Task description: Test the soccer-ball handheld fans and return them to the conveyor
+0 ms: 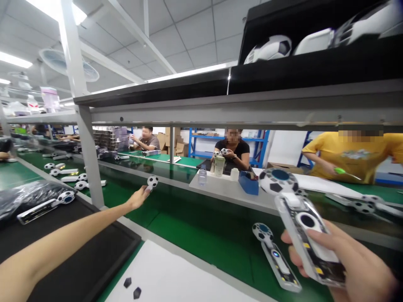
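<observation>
My left hand (138, 198) reaches far out over the green belt (201, 239) and its fingers are closed on a small football-patterned ball part (153, 181). My right hand (340, 260) grips a white handheld device (302, 222) with a football-patterned round head (278, 181) and an open, see-through body, held up at the right. A second such device (277, 258) lies flat on the belt just left of my right hand.
A white sheet (176, 277) with two small black pieces (132, 287) lies near me. A black mat (78, 251) is at left, with more devices (47, 205) beyond. A grey shelf frame (88, 155) stands ahead. Three people sit across; a bottle (202, 175) and blue box (248, 182) stand there.
</observation>
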`<state>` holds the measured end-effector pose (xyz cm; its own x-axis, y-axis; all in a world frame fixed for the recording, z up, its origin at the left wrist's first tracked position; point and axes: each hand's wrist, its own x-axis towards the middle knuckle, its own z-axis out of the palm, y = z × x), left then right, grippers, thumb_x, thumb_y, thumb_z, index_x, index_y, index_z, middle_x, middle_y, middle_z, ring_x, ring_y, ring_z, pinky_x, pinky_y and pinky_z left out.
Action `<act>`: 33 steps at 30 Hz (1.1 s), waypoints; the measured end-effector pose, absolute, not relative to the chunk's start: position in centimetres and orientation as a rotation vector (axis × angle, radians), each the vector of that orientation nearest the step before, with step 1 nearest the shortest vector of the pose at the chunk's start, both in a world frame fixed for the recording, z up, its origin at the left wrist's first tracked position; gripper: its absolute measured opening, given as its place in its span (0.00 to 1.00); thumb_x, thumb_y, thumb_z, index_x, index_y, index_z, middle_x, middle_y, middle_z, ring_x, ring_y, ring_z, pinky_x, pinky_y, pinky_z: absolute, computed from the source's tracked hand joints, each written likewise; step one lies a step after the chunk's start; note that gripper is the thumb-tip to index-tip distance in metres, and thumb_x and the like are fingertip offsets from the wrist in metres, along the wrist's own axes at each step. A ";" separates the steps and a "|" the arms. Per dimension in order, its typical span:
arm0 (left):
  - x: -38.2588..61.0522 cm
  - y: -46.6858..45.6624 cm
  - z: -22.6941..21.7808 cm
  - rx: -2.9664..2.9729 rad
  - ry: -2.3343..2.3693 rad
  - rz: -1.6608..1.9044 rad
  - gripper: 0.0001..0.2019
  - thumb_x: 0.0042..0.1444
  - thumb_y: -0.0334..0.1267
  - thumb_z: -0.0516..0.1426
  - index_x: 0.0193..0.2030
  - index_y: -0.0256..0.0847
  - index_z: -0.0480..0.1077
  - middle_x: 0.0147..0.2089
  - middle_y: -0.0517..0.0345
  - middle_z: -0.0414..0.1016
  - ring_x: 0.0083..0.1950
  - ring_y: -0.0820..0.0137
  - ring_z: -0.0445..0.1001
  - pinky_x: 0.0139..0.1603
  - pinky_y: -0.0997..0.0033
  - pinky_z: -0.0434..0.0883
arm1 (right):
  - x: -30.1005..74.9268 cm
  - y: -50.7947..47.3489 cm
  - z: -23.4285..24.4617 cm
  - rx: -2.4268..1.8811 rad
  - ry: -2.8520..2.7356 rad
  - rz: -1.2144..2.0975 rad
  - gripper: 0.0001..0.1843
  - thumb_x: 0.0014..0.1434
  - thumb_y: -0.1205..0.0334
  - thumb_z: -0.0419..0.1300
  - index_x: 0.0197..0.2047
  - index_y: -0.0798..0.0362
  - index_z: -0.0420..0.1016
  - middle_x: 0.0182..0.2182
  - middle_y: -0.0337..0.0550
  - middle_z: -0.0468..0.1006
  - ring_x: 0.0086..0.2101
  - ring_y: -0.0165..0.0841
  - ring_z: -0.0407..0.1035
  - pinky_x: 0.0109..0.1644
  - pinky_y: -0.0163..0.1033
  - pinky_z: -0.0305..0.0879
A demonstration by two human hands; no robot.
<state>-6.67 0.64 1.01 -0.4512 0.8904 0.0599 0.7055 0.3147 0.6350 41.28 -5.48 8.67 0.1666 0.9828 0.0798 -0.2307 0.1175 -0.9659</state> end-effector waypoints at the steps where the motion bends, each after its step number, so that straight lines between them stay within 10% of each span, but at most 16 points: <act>1: -4.6 0.9 1.4 1.353 2.152 0.945 0.19 0.65 0.46 0.54 0.57 0.37 0.66 0.49 0.51 0.73 0.41 0.67 0.75 0.41 0.62 0.76 | 41.3 -5.7 8.7 -1.028 -0.964 1.180 0.17 0.40 0.51 0.71 0.33 0.48 0.79 0.26 0.47 0.78 0.19 0.34 0.67 0.17 0.33 0.63; 7: 6.8 -0.9 6.0 1.007 1.342 1.207 0.13 0.65 0.41 0.52 0.48 0.34 0.69 0.44 0.50 0.76 0.35 0.71 0.76 0.34 0.70 0.75 | 40.0 -7.2 9.7 -0.913 -1.083 1.323 0.20 0.47 0.54 0.62 0.43 0.53 0.75 0.28 0.45 0.79 0.22 0.34 0.67 0.21 0.34 0.62; 14: 15.3 -6.8 10.3 0.894 0.823 1.391 0.16 0.56 0.29 0.54 0.52 0.37 0.66 0.50 0.49 0.76 0.48 0.61 0.78 0.50 0.58 0.77 | 38.3 -8.3 10.2 -0.847 -1.194 1.386 0.29 0.51 0.58 0.61 0.57 0.53 0.65 0.35 0.44 0.81 0.29 0.36 0.74 0.32 0.38 0.71; 23: 17.0 -12.1 8.5 0.965 0.100 1.310 0.13 0.54 0.30 0.59 0.47 0.41 0.70 0.42 0.57 0.71 0.30 0.77 0.70 0.23 0.78 0.74 | 38.5 -9.2 10.3 -0.629 -1.176 1.694 0.25 0.53 0.61 0.59 0.55 0.56 0.67 0.41 0.53 0.82 0.36 0.43 0.78 0.41 0.43 0.69; 33: 16.2 -13.8 8.3 1.083 0.586 1.407 0.23 0.47 0.36 0.68 0.50 0.50 0.69 0.51 0.53 0.74 0.56 0.49 0.73 0.52 0.47 0.75 | 35.7 -9.2 8.3 -0.624 -1.369 1.413 0.35 0.54 0.67 0.58 0.64 0.44 0.56 0.49 0.42 0.75 0.41 0.37 0.73 0.41 0.39 0.70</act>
<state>16.19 -13.75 8.33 0.1400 0.9542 0.2644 -0.4840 -0.1670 0.8590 35.73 -9.18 8.30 -0.3388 0.8984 0.2794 -0.3077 0.1748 -0.9353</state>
